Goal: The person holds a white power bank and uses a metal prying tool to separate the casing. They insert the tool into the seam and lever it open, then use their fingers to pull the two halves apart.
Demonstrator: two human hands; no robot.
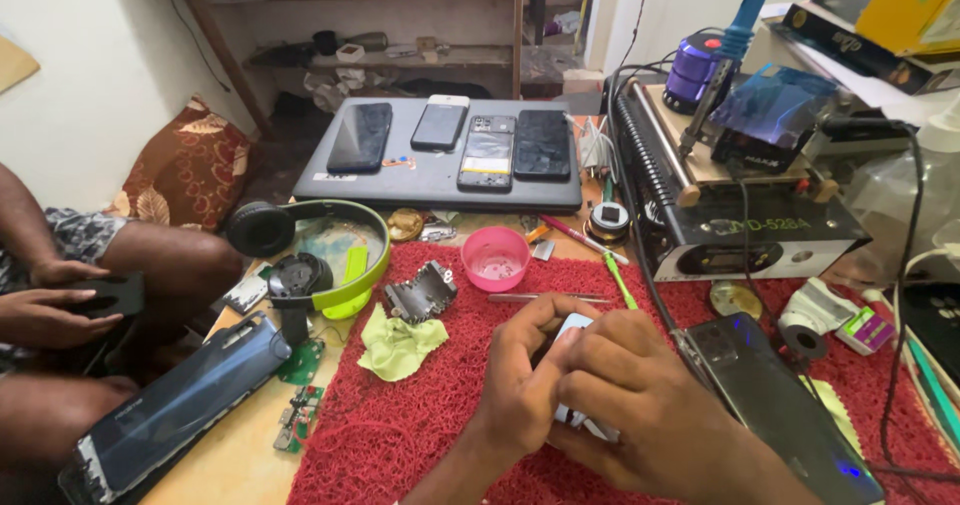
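Head view: both hands meet low centre over a red shaggy fibre mat on the wooden tabletop. Left hand and right hand together clasp a small white flat device; each grip is closed on it, fingers wrapped over its edges, most of it hidden.

On the mat near the hands: crumpled light-green cloth, grey metal frame part, round pink plastic bowl, thin metal tweezers just beyond the left hand's fingers. A dark glossy phone back lies tilted just right of the right hand.

Left of the mat: lime-green and black headphones, small green circuit boards, a long dark phone screen panel at the tabletop edge.

Behind: closed dark-grey laptop carrying four phones in a row, one with a yellow rectangular label on its lower part. Right rear: black box-shaped heating machine with pale lettering on its front face, a blue-handled tool leaning over it. Top-right corner: yellow cardboard package on top of a flat black box with gold print.

Far left: another person's hands hold a dark phone above bare knees; a red patterned cushion sits behind.
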